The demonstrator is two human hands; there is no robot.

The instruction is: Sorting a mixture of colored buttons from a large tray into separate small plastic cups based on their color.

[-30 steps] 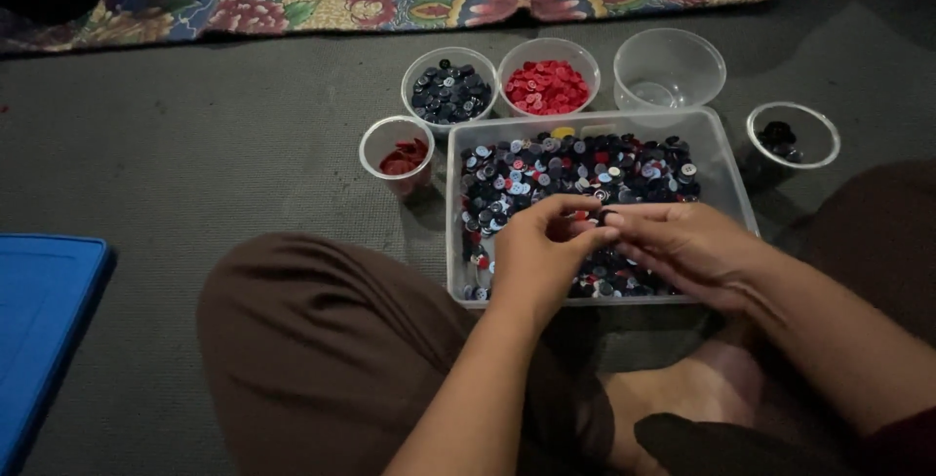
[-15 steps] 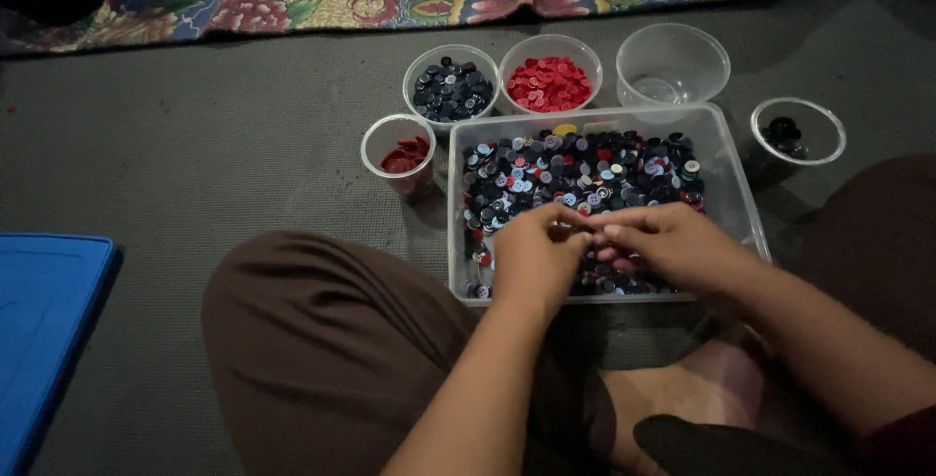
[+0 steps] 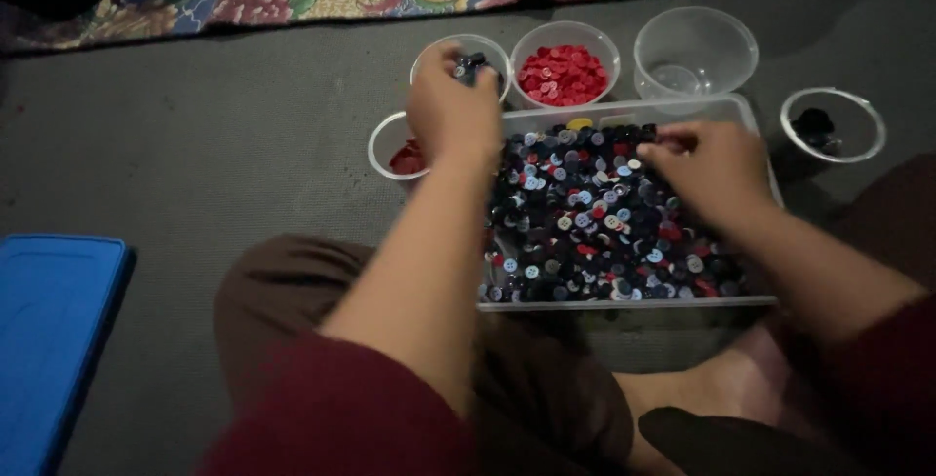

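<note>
The person wears a dark red top whose sleeves [image 3: 341, 417] are pushed up, so that both forearms are bare from about the elbow down. The left hand [image 3: 450, 110] and the right hand [image 3: 704, 172] are bare too, with no gloves, rings or watch that can be made out in the dim light. The legs are covered by loose brown trousers [image 3: 292, 286], plain and without pattern, and a bare foot [image 3: 721, 388] shows below the right forearm.
</note>
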